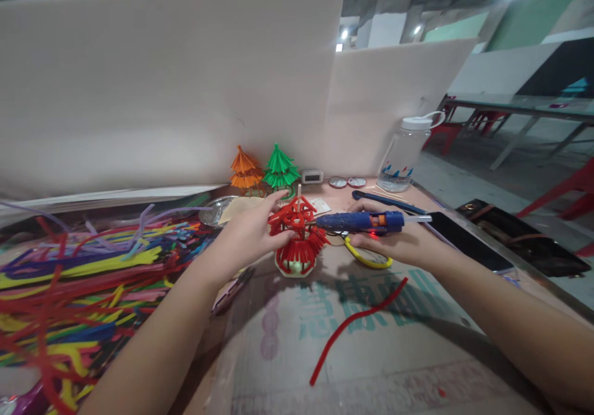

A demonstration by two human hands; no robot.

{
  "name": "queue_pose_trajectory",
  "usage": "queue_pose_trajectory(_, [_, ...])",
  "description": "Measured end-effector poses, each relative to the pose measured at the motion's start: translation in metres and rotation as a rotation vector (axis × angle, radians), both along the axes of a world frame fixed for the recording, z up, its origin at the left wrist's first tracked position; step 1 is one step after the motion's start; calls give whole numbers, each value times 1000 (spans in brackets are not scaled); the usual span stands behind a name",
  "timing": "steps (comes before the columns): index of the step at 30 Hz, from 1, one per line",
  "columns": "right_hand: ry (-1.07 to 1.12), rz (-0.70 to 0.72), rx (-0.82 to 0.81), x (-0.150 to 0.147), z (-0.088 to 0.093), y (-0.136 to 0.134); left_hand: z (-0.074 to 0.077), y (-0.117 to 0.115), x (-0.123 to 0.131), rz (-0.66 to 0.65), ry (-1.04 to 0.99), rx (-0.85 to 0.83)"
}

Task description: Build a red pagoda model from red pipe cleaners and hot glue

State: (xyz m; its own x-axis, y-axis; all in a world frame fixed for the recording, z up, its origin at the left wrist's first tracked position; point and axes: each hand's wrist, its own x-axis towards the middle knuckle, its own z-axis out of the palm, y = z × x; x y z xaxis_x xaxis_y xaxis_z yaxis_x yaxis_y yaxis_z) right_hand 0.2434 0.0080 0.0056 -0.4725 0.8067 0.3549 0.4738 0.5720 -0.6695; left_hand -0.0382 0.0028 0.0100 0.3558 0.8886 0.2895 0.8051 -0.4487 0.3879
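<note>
A red tiered pagoda made of pipe cleaners (pixel 299 242) stands upright on the cardboard, a pale stick rising from its top. My left hand (pixel 257 232) grips its left side between thumb and fingers. Wrapped in my right hand (pixel 385 235) is a blue hot glue gun (pixel 352 221) with a clear glue stick out of its back end and a red light glowing. Its nozzle meets the pagoda's upper right side; whether it touches, I cannot tell. Yellow-handled scissors (pixel 369 257) lie under my right hand. In front rests a loose red pipe cleaner (pixel 357 325).
Many coloured pipe cleaners (pixel 93 279) are heaped at the left. An orange tree (pixel 245 171) and a green tree (pixel 281 167) stand at the back. A water bottle (pixel 403 155) is at the back right, a dark phone (pixel 464 242) at the right. White panels (pixel 185 81) close off the back.
</note>
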Motion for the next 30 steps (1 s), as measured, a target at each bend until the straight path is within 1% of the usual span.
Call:
queue_pose_trajectory(7, [-40, 1, -2, -6, 8, -5, -1, 1, 0, 6, 11, -2])
queue_pose_trajectory(15, [-33, -15, 27, -6, 7, -3, -2, 2, -2, 3, 21, 22])
queue_pose_trajectory(23, [-24, -15, 4, -6, 5, -2, -2, 2, -1, -16, 13, 25])
queue_pose_trajectory(30, [-59, -27, 2, -5, 9, -6, 2, -3, 0, -17, 25, 9])
